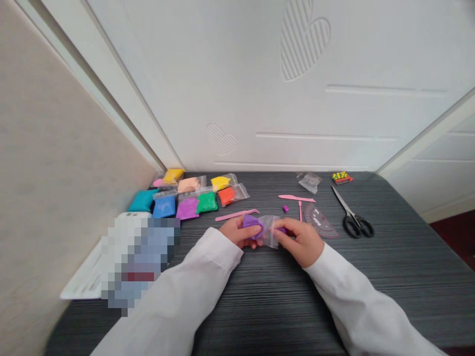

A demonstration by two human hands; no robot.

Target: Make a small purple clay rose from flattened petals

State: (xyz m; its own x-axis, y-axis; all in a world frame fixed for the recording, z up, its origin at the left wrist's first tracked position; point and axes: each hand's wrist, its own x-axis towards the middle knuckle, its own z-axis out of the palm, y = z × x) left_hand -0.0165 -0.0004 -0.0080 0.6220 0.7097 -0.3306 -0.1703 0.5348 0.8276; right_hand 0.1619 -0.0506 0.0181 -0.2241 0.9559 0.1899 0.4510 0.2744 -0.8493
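Note:
My left hand (234, 230) is closed on a small clear zip bag (270, 238) of purple modelling clay, its thumb lying across the filled end. At the other end of the bag, my right hand (302, 241) has its fingers pinched together beside the mouth. A bit of purple clay (282, 230) shows at those fingertips; how much of it they cover is hidden. Just beyond the hands lie a small purple lump (285, 208), a pink hooked tool (237, 215), a pink knife tool (297, 198) and a short pink stick tool (300, 210).
Bagged clay in several colours, such as green (207, 202) and blue (164, 206), lies at the back left. A white sheet (89, 262) and a blurred-out item are nearer. To the right are a protractor (319, 222), scissors (351, 217), an empty bag (309, 182) and a small yellow-and-red piece (342, 178).

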